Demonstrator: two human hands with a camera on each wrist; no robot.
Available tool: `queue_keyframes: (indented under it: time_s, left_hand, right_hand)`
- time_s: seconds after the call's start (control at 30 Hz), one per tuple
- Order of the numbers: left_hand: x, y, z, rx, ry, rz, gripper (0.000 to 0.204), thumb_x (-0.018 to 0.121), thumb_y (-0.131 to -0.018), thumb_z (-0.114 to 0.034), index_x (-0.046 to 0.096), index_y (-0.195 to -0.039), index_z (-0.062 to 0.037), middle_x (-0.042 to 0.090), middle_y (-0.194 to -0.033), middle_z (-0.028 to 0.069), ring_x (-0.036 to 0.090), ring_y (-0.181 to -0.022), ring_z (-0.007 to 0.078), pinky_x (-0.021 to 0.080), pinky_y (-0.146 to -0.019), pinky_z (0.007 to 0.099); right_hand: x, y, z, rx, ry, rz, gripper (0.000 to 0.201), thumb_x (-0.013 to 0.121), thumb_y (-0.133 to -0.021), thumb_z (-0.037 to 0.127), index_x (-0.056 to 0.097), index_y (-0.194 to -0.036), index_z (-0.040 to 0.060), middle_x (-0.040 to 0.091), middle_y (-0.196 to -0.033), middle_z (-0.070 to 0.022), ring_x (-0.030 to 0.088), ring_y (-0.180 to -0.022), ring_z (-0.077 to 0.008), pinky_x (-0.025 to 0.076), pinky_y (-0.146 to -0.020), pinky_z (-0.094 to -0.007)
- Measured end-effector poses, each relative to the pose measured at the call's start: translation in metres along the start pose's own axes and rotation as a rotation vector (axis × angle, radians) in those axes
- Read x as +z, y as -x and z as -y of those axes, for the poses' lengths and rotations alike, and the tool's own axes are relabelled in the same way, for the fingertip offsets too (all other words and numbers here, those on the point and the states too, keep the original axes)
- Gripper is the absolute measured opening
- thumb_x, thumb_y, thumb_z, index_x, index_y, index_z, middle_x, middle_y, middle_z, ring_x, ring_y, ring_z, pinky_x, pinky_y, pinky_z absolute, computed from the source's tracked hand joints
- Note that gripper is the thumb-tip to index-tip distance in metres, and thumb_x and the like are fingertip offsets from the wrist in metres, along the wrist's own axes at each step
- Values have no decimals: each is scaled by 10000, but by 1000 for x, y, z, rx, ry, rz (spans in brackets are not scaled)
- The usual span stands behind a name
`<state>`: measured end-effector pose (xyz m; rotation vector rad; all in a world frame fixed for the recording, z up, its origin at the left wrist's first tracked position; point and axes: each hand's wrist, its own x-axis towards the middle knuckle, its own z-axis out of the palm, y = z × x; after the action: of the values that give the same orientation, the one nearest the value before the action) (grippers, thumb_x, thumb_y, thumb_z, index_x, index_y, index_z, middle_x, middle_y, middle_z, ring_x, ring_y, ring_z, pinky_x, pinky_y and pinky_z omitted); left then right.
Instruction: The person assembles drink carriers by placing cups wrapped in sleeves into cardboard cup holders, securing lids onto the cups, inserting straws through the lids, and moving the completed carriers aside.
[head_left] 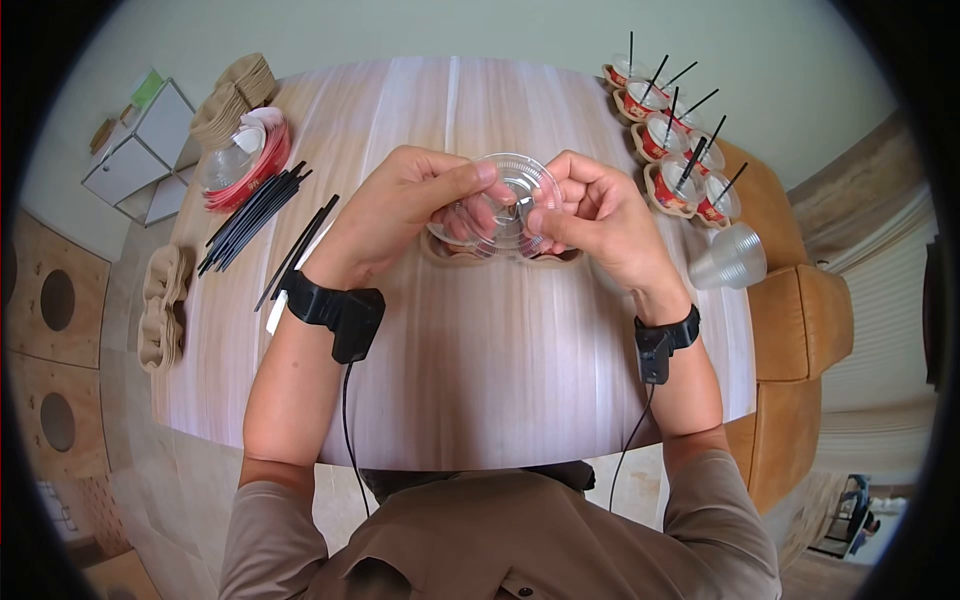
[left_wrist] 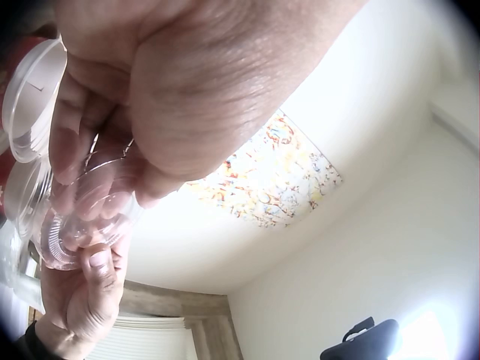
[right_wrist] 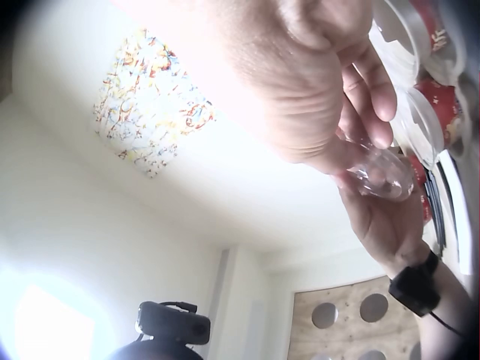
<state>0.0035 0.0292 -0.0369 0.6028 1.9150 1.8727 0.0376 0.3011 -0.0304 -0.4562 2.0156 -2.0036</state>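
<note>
Above the middle of the table, both hands hold a clear round plastic lid point(head_left: 515, 172) with a ridged rim, tilted up. The left hand point(head_left: 405, 200) pinches its left side between thumb and fingers, the fingers showing through the plastic. At the opposite rim, the right hand point(head_left: 605, 215) pinches with thumb and bent fingers. Just beyond and below the lid is a brown cardboard cup carrier point(head_left: 460, 257), mostly hidden by the hands. The right wrist view shows red cups point(right_wrist: 439, 105) with clear rims near the hands. In the left wrist view the lid point(left_wrist: 64, 240) spans both hands' fingertips.
Black straws point(head_left: 250, 222) lie at the left, near red stacked cups point(head_left: 265, 170) and piled cardboard carriers point(head_left: 165, 300). Several lidded red cups point(head_left: 670, 185) with straws stand in carriers at the back right. A nested stack of clear plastic pieces point(head_left: 728, 258) lies near the right edge.
</note>
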Motion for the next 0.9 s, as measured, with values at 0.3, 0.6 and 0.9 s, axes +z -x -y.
queue_keyframes:
  time_s: [0.3,0.6,0.9]
  left_hand:
    - [-3,-3,8,-17,88,14,446,673,-1157,-397,860,-1136,7,817,-880,55,727,-820,105,555,-804,268]
    - [-2,-3,9,-48,188,12,463,681,-1161,-406,824,-1140,34,817,-923,70,754,-802,111,602,-735,253]
    - [2,-2,2,-67,199,8,471,675,-1160,-425,822,-1144,22,800,-850,73,746,-716,121,603,-651,253]
  right_hand:
    - [1,-2,0,21,4,-19,156,821,-1030,49,716,-1145,53,789,-902,13,704,-745,-34,577,-671,-207]
    - [1,-1,1,40,7,-34,149,826,-1037,70,734,-1152,51,804,-868,3,709,-710,-30,575,-644,-197]
    - [0,-1,-2,25,-13,-27,140,814,-1050,77,728,-1158,51,806,-849,-2,734,-721,-44,584,-645,-199]
